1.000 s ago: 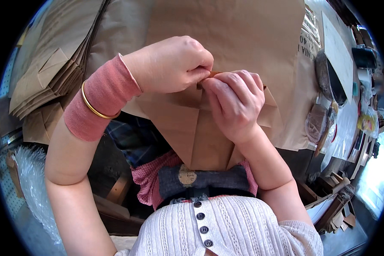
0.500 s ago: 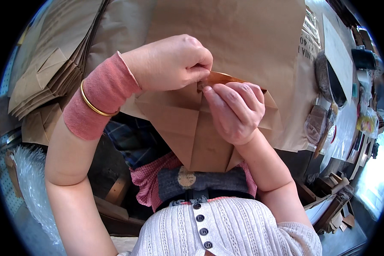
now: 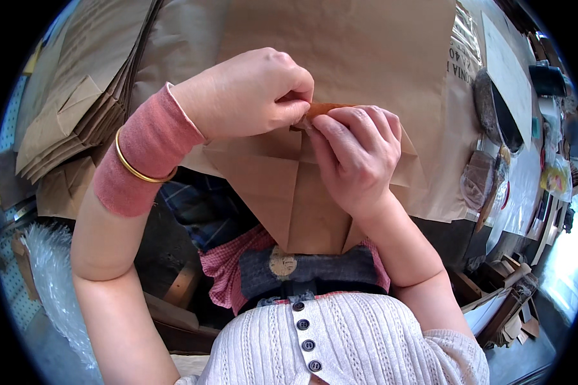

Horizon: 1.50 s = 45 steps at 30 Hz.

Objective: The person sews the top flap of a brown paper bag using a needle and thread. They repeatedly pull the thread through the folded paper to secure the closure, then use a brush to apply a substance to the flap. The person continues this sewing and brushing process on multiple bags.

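Observation:
A large brown paper bag (image 3: 258, 174) lies before me, its creased, folded end hanging over the table's near edge toward my lap. My left hand (image 3: 253, 96) is closed, thumb and forefinger pinching the paper at the opening of that end. Close beside it, my right hand (image 3: 361, 157) is closed too, its thumb and fingers gripping the same edge. Between the hands an orange-brown flap of the paper (image 3: 331, 108) stands up. The fingertips partly hide the paper they pinch.
At the left lies a stack of folded brown paper bags (image 3: 77, 122). On the right are a dark, curved container (image 3: 498, 115), a plastic-wrapped bundle (image 3: 478, 179) and a pale board (image 3: 507, 70). Clear plastic strands (image 3: 61, 282) hang at the lower left; wooden pieces (image 3: 504, 276) sit at the lower right.
My right hand has turned slightly and its fingers have drawn closer round the edge, so the raised flap looks narrower. My left hand has shifted slightly left, still pinching.

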{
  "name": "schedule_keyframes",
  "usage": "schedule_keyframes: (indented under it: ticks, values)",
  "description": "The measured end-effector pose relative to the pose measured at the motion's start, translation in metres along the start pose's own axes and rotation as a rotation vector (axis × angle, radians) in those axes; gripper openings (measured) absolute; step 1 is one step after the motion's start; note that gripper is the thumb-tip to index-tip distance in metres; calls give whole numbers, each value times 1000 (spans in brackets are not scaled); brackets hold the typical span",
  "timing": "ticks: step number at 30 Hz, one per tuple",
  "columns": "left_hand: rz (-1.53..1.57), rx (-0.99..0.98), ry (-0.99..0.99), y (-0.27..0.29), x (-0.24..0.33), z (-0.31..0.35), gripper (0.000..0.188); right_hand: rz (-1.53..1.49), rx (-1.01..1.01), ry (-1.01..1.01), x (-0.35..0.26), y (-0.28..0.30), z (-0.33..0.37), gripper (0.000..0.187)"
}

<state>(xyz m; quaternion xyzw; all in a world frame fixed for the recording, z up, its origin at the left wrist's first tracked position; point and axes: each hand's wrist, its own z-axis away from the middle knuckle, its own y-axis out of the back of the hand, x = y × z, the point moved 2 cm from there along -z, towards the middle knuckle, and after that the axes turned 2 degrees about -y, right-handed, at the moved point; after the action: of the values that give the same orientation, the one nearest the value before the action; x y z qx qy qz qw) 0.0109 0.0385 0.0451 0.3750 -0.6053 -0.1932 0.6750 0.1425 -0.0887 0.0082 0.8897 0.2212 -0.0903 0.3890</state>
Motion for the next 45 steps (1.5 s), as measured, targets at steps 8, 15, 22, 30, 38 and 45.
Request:
schedule_keyframes:
  ticks: [8, 15, 22, 30, 38, 45]
  values:
    - [-10, 50, 31, -1, 8, 2, 12, -13, -3, -18, 1, 0, 4, 13]
    - [46, 36, 250, -4, 16, -5, 13, -62, 21, 2, 4, 6, 7, 15]
    - [-126, -293, 390, 8, 26, -39, 14, -79, 69, 12, 1, 0, 6, 15]
    - [-80, -379, 461, 14, 27, -42, 12, -45, 124, 5, -4, -8, 1, 9]
    - [147, -348, 503, 9, 15, -35, 12, -39, 111, 120, -3, -11, 10, 10]
    - [263, -345, 538, 8, 8, -31, 13, -32, 126, 157, -1, -12, 12, 11]
